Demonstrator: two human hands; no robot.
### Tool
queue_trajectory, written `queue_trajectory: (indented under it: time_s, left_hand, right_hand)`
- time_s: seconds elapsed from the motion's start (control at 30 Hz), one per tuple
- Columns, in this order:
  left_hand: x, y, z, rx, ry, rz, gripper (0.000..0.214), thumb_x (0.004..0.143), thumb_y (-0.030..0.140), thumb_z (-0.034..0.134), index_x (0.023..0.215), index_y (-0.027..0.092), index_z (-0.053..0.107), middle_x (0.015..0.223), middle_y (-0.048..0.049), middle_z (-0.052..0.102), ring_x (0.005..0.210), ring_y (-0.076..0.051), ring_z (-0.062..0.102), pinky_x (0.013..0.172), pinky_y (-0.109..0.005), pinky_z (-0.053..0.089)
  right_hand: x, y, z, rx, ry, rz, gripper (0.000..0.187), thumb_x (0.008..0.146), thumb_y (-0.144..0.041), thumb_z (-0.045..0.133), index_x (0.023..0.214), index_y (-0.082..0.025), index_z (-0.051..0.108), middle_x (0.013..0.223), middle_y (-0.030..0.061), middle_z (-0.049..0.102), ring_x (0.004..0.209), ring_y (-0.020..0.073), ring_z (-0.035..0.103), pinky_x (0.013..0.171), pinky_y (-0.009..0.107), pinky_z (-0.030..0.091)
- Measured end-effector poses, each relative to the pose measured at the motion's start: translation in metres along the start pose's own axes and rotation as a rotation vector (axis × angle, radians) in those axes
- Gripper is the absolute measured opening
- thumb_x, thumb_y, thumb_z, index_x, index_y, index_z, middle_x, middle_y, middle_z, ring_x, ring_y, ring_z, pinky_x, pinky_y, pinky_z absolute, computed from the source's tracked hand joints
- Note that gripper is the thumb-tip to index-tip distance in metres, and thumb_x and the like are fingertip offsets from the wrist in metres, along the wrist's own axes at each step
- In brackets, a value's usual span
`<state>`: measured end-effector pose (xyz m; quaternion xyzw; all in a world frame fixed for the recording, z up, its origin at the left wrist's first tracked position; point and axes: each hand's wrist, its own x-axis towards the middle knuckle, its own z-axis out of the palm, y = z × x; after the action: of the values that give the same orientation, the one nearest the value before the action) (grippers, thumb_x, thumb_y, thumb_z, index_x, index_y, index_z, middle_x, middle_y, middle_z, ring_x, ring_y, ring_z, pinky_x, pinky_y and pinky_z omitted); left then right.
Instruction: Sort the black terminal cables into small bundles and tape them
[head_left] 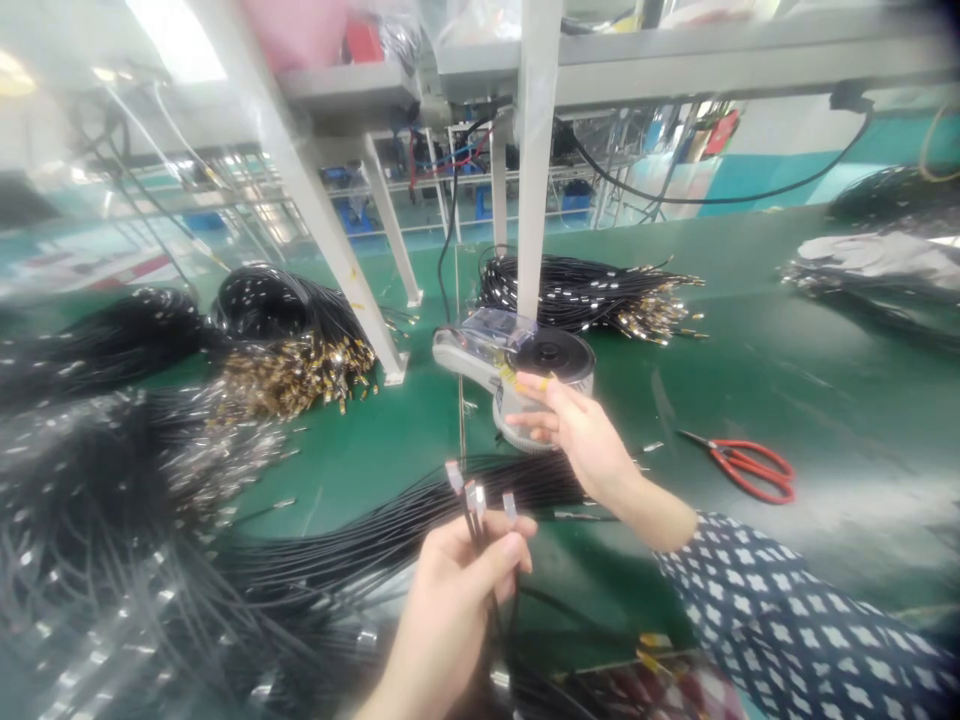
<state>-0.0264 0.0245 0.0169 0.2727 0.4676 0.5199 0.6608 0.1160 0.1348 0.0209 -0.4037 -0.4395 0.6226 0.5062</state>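
My left hand [469, 590] is closed around several black cables [474, 525], their silver connector ends pointing up above the fingers. My right hand [577, 430] reaches over a light grey device with a round black top [551, 355], which looks like a small tape or label dispenser. Its fingers are stretched out and slightly apart beside a small yellow piece [507, 372] on the device. Yellow bits show at the fingers, too small to make out. Beneath both hands a long bundle of black cables [360, 525] runs across the green table.
Red-handled scissors [750, 468] lie to the right on the green table [637, 290]. Coiled black cables with gold ends [285, 370] are heaped at the left, and another bundle [585, 290] lies behind the device. White shelf posts [530, 170] stand on the table.
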Motion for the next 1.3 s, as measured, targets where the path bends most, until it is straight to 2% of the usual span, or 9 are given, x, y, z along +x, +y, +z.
queue_trajectory:
  time_s: [0.27,0.4,0.47,0.53,0.63,0.73,0.87,1.1,1.3]
  left_hand:
    - [0.001,-0.003,-0.002,0.012,-0.011,0.015,0.022,0.062,0.031,0.084,0.072,0.013,0.077,0.057,-0.0023,0.061,0.046,-0.006,0.041,0.049,-0.021,0.026]
    - [0.001,-0.003,-0.001,0.01,-0.005,0.015,0.023,0.062,0.032,0.084,0.072,0.012,0.076,0.057,-0.0022,0.061,0.047,-0.005,0.04,0.049,-0.021,0.026]
    - [0.001,-0.002,0.0,0.019,0.0,0.018,0.024,0.061,0.031,0.084,0.072,0.012,0.076,0.056,-0.0023,0.061,0.047,-0.006,0.041,0.049,-0.021,0.026]
    - [0.001,-0.001,0.0,0.018,0.011,0.026,0.023,0.061,0.031,0.085,0.071,0.012,0.075,0.057,-0.0025,0.062,0.046,-0.006,0.041,0.049,-0.02,0.026]
    - [0.0,0.001,0.001,0.019,0.041,0.043,0.023,0.062,0.03,0.084,0.071,0.012,0.073,0.058,-0.0029,0.064,0.046,-0.006,0.041,0.049,-0.02,0.028]
    - [-0.001,0.001,0.002,0.035,0.05,0.063,0.023,0.065,0.03,0.083,0.073,0.012,0.071,0.059,-0.0037,0.065,0.047,-0.006,0.043,0.049,-0.02,0.03]
    - [-0.002,-0.001,0.003,0.065,0.044,0.096,0.023,0.068,0.029,0.081,0.077,0.012,0.069,0.059,-0.003,0.065,0.048,-0.007,0.043,0.049,-0.02,0.031]
    - [-0.005,-0.004,0.005,0.156,-0.012,0.144,0.022,0.074,0.029,0.077,0.087,0.013,0.071,0.062,-0.0004,0.062,0.051,-0.006,0.045,0.051,-0.019,0.033]
    - [-0.005,-0.004,0.009,0.164,-0.027,0.151,0.019,0.071,0.027,0.08,0.083,0.015,0.071,0.066,0.0014,0.063,0.054,-0.007,0.05,0.049,-0.017,0.036]
  right_hand:
    - [0.0,-0.016,0.005,0.283,0.045,0.215,0.022,0.095,-0.025,0.049,0.097,-0.018,0.07,0.133,0.0048,0.06,0.093,0.0131,0.069,0.059,0.017,0.051]
    - [-0.001,-0.034,0.001,0.471,-0.055,0.377,0.032,0.098,-0.021,0.04,0.093,-0.013,0.071,0.132,0.0092,0.06,0.094,0.0113,0.067,0.059,0.016,0.05]
    - [-0.006,-0.042,0.0,0.491,-0.148,0.364,0.036,0.099,-0.023,0.036,0.097,-0.015,0.071,0.132,0.0072,0.061,0.1,0.0114,0.065,0.063,0.016,0.05]
    - [-0.014,-0.046,-0.002,0.4,-0.225,0.275,0.036,0.1,-0.029,0.037,0.101,-0.019,0.072,0.13,0.0042,0.063,0.105,0.013,0.064,0.068,0.018,0.05]
    - [-0.027,-0.044,-0.009,0.074,-0.222,0.108,0.035,0.096,-0.04,0.047,0.094,-0.02,0.074,0.11,0.0058,0.073,0.097,0.0166,0.067,0.075,0.024,0.049]
    - [-0.04,-0.038,-0.017,-0.171,-0.208,0.061,0.037,0.092,-0.047,0.052,0.086,-0.017,0.073,0.084,0.0062,0.076,0.079,0.0163,0.069,0.071,0.027,0.048]
    - [-0.054,-0.034,-0.024,-0.328,-0.284,0.008,0.04,0.092,-0.05,0.05,0.087,-0.016,0.069,0.072,0.0045,0.072,0.069,0.0149,0.066,0.068,0.027,0.05]
    - [-0.069,-0.04,-0.024,-0.649,-0.493,0.066,0.066,0.095,-0.062,0.028,0.082,-0.013,0.07,0.074,0.0085,0.072,0.066,0.0169,0.066,0.069,0.03,0.051]
    - [-0.076,-0.048,-0.019,-0.833,-0.594,0.104,0.069,0.092,-0.067,0.03,0.078,-0.014,0.071,0.07,0.0076,0.072,0.062,0.0173,0.067,0.062,0.027,0.048]
